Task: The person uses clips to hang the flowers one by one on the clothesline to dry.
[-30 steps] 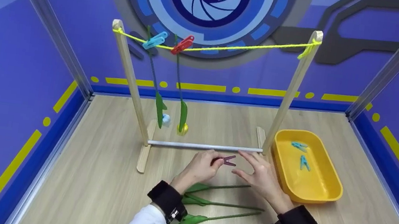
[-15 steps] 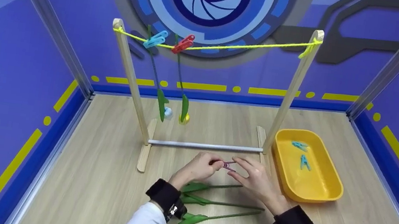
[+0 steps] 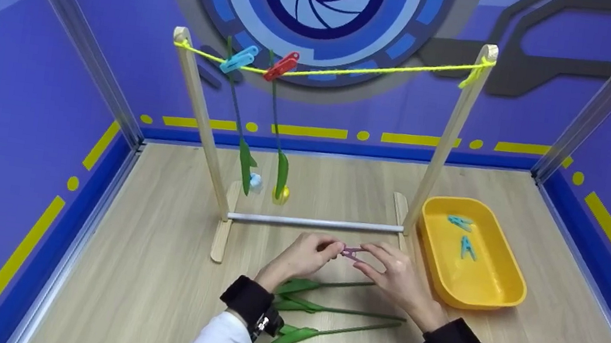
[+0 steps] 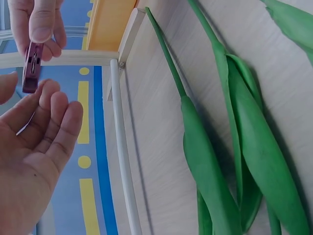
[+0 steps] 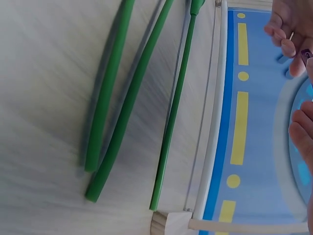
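A purple clothespin (image 3: 352, 253) is held up between my two hands, over the tabletop in front of the wooden rack. My left hand (image 3: 307, 255) has thumb and fingertips at its left end. The fingers and thumb of my right hand (image 3: 390, 271) take its spread handles from the other side, as the left wrist view also shows with the clothespin (image 4: 33, 68) upright between the hands. Below lie several green artificial flowers with stems (image 3: 360, 314) pointing right and leaves (image 3: 292, 338) near my left wrist. Their blossoms are hidden by my left arm.
A yellow string (image 3: 377, 73) spans the rack. A blue clothespin (image 3: 239, 59) and a red clothespin (image 3: 282, 66) hang two flowers upside down from it. At right, a yellow tray (image 3: 493, 291) holds two teal clothespins (image 3: 468, 248). A white bar (image 3: 316, 222) joins the rack's feet.
My right hand has moved left and down, its fingers going from apart to touching the purple clothespin's handles. My left hand stays almost in place. The hanging flowers sway slightly.
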Demonstrator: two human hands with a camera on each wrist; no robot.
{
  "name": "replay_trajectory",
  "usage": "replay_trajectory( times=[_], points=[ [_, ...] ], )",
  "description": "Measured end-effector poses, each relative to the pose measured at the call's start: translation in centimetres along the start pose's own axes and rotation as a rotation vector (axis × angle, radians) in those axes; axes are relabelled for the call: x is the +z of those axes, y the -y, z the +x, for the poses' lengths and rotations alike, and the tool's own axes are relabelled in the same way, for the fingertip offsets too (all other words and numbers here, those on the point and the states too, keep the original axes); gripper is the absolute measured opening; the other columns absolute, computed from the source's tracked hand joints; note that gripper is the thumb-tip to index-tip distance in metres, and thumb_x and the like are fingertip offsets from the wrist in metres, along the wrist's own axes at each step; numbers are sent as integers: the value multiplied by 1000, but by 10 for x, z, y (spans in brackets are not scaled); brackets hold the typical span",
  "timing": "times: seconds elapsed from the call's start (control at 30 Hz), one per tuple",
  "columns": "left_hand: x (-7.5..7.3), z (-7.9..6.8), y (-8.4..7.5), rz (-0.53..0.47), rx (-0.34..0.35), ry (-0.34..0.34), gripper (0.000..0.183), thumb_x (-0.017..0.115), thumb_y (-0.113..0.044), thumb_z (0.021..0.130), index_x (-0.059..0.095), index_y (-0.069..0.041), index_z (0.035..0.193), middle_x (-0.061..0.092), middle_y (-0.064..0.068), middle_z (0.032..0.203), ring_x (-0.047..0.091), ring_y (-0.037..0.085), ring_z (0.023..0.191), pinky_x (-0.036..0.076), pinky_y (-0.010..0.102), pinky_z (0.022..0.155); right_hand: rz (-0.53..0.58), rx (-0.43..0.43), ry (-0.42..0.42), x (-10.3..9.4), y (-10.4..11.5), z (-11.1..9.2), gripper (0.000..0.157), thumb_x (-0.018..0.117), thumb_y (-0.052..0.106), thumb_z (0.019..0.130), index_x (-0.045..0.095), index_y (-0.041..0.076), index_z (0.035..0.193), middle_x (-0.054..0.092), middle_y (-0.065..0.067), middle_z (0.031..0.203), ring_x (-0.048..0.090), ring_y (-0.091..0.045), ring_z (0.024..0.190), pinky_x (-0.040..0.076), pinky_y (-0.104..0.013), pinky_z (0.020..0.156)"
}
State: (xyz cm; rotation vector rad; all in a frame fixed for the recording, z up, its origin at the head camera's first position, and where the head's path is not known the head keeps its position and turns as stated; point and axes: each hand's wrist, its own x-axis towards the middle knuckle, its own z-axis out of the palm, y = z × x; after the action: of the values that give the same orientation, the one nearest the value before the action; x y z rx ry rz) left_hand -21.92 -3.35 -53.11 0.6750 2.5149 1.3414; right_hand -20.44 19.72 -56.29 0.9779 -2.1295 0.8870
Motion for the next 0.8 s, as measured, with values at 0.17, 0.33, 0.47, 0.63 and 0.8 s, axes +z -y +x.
replay_trajectory(
  times=[0.17, 0.33, 0.47, 0.63, 0.8],
  points=[
    [-2, -4, 1, 74, -15, -59, 36, 49, -38, 104, 70, -14, 120, 72, 4, 102, 64, 12, 92, 51, 28, 82, 6, 16, -2, -5, -5, -4, 37, 86, 8, 73, 73, 1, 107, 73, -9, 97, 71, -21, 86, 55, -25, 80],
    [-5, -9, 5, 115, -12, -81, 32, 51, -32, 104, 70, -12, 121, 73, 4, 111, 66, 17, 101, 52, 31, 90, -4, 36, -22, -10, -7, -7, 40, 87, 5, 70, 74, 4, 108, 74, -5, 96, 70, -19, 83, 55, -21, 78],
    [-6, -13, 10, 155, -1, -81, 29, 53, -27, 102, 70, -12, 120, 73, 3, 110, 66, 15, 99, 52, 29, 88, 4, 61, -47, -14, -9, -10, 37, 87, 3, 69, 76, 4, 104, 75, -4, 94, 71, -19, 81, 55, -20, 76],
    [-5, -16, 12, 228, 16, -44, 29, 56, -28, 101, 70, -9, 119, 71, 3, 102, 64, 12, 91, 51, 25, 81, 32, 76, -78, -19, -11, -12, 33, 86, -2, 67, 76, 0, 98, 75, -8, 86, 71, -20, 75, 54, -21, 70],
    [0, -16, 14, 325, 25, 19, 30, 62, -30, 97, 71, -9, 116, 69, 3, 98, 63, 13, 88, 50, 24, 78, 24, 105, -80, -22, -11, -14, 27, 86, -4, 67, 77, 2, 91, 74, -6, 80, 69, -18, 70, 54, -21, 66]
  ],
)
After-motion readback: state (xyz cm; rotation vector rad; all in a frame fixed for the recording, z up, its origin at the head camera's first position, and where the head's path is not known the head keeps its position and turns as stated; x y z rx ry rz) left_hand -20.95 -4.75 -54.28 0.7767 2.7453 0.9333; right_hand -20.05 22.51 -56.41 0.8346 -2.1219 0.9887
